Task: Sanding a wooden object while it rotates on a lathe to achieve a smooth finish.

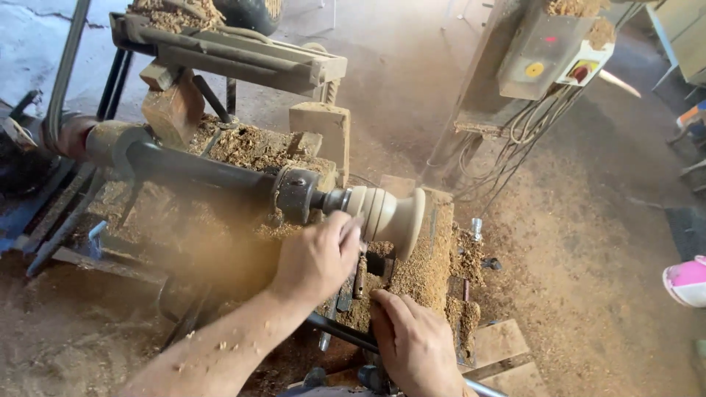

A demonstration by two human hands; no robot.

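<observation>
1. A grey switch box (543, 53) hangs on a leaning post at the upper right. It carries a round yellow sticker, a small red mark above that, and a white square plate with a red button at its right side. Sawdust is heaped on top of the box.
2. Pale cables (523, 129) loop down from under the box toward the floor.
3. A pink and white object (687, 281) sits at the right edge of the view, cut off by the frame.
4. The turned wood piece (386, 215) is mounted on the end of the lathe (220, 176), near the middle of the view. It is pale cream, with several rounded ridges along its body and a wide flared disc at its right end.
5. The left hand (318, 259) is just below the ridged part of the piece, its fingers curled and pressed against the wood; whether they hold anything I cannot tell.
6. The right hand (415, 342) lies lower, fingers closed around a dark metal bar (342, 332) that runs across the bottom of the view.
7. Sawdust (588, 242) covers the lathe bed and the floor.
</observation>
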